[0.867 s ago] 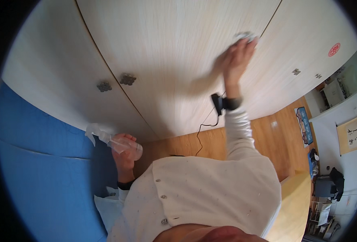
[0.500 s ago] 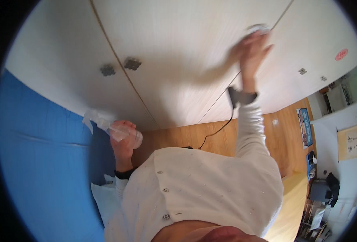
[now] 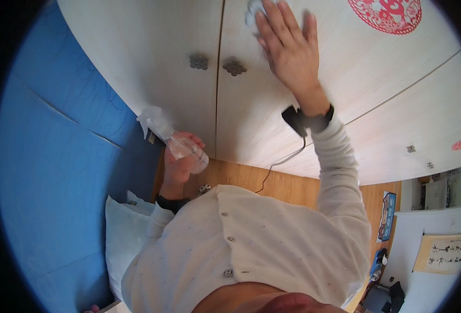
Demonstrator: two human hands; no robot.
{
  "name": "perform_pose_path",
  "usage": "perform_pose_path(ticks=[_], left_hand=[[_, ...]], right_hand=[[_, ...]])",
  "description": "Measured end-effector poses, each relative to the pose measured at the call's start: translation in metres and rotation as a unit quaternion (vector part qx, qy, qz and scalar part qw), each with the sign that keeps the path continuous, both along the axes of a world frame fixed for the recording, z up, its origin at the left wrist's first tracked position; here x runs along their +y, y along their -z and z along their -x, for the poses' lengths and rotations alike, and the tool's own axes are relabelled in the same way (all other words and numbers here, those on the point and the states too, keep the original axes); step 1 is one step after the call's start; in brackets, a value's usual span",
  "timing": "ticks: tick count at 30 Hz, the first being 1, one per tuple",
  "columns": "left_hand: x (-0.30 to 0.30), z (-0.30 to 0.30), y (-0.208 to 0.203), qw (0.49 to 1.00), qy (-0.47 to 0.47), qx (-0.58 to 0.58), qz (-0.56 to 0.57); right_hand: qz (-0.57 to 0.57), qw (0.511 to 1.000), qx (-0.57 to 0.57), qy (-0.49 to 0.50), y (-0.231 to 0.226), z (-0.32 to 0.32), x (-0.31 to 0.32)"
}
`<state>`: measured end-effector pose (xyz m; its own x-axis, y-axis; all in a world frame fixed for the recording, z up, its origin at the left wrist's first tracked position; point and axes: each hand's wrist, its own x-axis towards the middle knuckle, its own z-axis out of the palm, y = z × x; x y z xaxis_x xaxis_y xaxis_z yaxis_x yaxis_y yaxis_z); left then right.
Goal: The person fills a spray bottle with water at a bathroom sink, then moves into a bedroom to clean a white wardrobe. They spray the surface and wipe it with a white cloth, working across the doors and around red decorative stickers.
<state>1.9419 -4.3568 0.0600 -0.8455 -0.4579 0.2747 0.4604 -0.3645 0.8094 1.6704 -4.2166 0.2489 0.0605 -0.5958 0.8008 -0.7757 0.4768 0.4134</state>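
My left hand is wrapped around a clear plastic spray bottle with a white trigger head, tilted toward the blue wall. My right hand reaches up and presses a whitish cloth flat against a pale wood-grain cabinet door. Its fingers lie extended over the cloth, and most of the cloth is hidden under them. Below and left of that hand are two dark metal handles, a left one and a right one, either side of the door gap.
A red paper-cut decoration is stuck on the door at upper right. From the dark band on my right wrist a cable hangs down. The blue wall stands at left, with a white pillow below. Wooden floor shows beneath the cabinet.
My view has shifted toward the right. My right hand with the cloth has moved left across the door, nearer the handles. The spray bottle stays in my left hand, now higher in view.
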Motion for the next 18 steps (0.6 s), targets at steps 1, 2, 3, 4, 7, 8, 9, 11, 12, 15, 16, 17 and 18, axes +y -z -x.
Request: perform_pose_path(ticks=[1,2,3,4,7,8,9,11,12,15,16,17,18], left_hand=[[0.000,-0.001,0.002,1.000,0.001,-0.011,-0.014],[-0.001,-0.002,0.004,1.000,0.006,-0.011,-0.023],[-0.001,-0.004,0.006,0.999,0.015,-0.021,-0.027],[-0.002,-0.007,0.007,0.999,0.000,-0.016,-0.028],[-0.009,-0.019,0.011,0.999,-0.035,-0.016,-0.027],[-0.011,-0.024,0.011,0.998,-0.046,-0.011,-0.032],[-0.014,-0.028,0.011,0.997,-0.069,0.010,-0.043],[-0.018,-0.033,0.009,0.996,-0.073,0.000,-0.060],[-0.020,-0.034,0.008,0.994,-0.082,0.014,-0.072],[-0.019,-0.032,0.007,0.995,-0.069,0.003,-0.067],[-0.018,-0.031,0.007,0.996,-0.062,0.014,-0.064],[-0.017,-0.030,0.007,0.997,-0.059,0.010,-0.054],[-0.016,-0.030,0.007,0.997,-0.061,-0.004,-0.044]], right_hand=[[-0.013,0.999,0.029,-0.026,-0.011,-0.004,-0.011],[-0.039,0.998,0.034,-0.036,-0.018,-0.008,-0.017],[-0.097,0.994,0.027,-0.030,-0.020,-0.012,-0.020],[-0.129,0.990,0.043,-0.029,-0.016,-0.019,-0.019],[-0.157,0.983,0.049,-0.086,0.004,-0.026,0.000],[-0.175,0.982,0.047,-0.057,0.009,-0.024,0.004],[-0.162,0.983,0.059,-0.057,0.010,-0.021,0.006],[-0.135,0.988,0.067,-0.042,0.005,-0.014,-0.002],[-0.125,0.990,0.063,-0.027,-0.001,-0.011,-0.011],[-0.112,0.991,0.058,-0.051,-0.014,-0.017,-0.034],[-0.122,0.989,0.055,-0.065,-0.014,-0.022,-0.036],[-0.155,0.984,0.054,-0.068,-0.013,-0.026,-0.033],[-0.140,0.986,0.013,-0.090,-0.009,-0.030,-0.026]])
